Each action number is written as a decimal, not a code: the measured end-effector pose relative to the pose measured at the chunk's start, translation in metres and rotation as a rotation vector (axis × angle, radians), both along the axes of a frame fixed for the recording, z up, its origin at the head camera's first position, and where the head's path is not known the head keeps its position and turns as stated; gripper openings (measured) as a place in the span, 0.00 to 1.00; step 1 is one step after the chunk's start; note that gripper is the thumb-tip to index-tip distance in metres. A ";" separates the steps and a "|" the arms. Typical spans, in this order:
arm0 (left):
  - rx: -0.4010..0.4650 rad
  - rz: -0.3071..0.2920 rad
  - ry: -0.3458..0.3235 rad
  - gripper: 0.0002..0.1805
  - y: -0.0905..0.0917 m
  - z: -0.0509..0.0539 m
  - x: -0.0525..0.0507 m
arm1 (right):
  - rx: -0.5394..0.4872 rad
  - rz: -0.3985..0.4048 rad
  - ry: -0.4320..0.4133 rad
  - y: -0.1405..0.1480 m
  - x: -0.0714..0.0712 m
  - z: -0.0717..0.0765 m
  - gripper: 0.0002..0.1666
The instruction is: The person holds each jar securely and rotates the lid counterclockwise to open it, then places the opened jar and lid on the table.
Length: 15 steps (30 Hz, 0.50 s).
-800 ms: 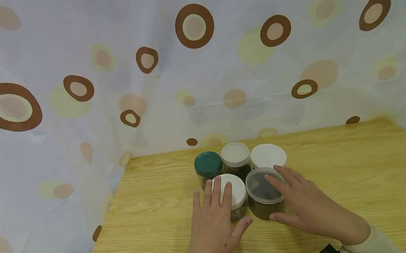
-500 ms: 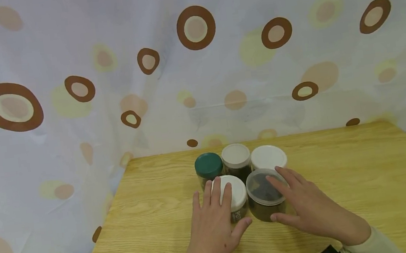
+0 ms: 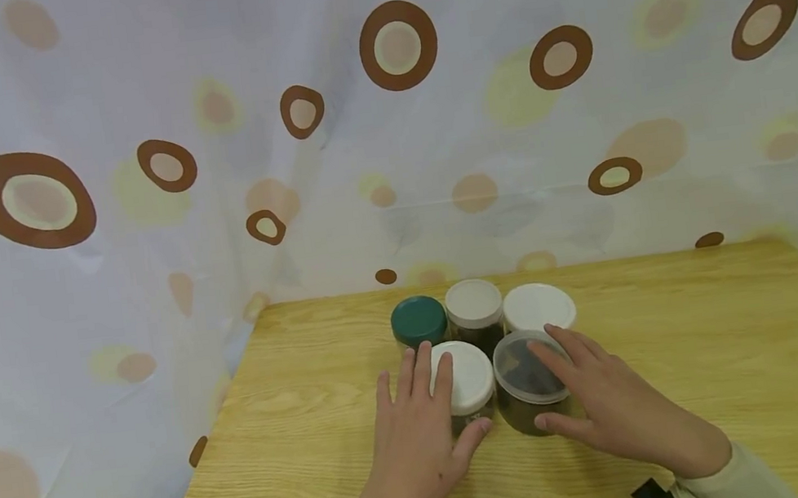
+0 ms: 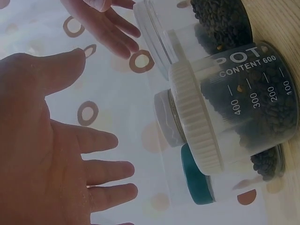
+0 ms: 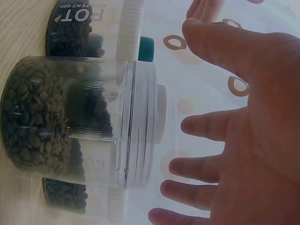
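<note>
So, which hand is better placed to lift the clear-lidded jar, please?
Probably the right hand: it hovers by the clear-lidded jar; the left hand is nearer the front white-lidded jar.

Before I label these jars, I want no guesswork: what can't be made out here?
Head: green-lidded jar, lower part hidden behind the left hand and front left jar.
Head: back right jar, body mostly hidden by the front right jar and right hand.
Head: writing on the front left jar, too small and blurred to read.
Left wrist: right hand, partly cut off by the top edge.
</note>
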<state>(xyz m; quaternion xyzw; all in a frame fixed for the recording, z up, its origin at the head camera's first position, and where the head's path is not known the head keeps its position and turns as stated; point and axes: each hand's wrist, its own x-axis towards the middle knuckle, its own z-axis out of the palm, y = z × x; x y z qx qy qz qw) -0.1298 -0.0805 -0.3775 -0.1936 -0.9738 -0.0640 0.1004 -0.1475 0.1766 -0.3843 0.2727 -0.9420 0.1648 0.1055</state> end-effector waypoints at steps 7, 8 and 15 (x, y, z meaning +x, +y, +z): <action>0.010 -0.007 0.013 0.43 -0.001 0.000 -0.002 | -0.007 -0.005 -0.006 0.002 -0.001 -0.001 0.48; 0.012 -0.009 0.021 0.43 0.000 0.000 -0.002 | -0.008 -0.007 -0.008 0.003 -0.001 -0.001 0.48; -0.011 -0.034 0.111 0.39 0.001 0.003 -0.003 | -0.031 -0.021 -0.016 0.004 -0.001 0.000 0.46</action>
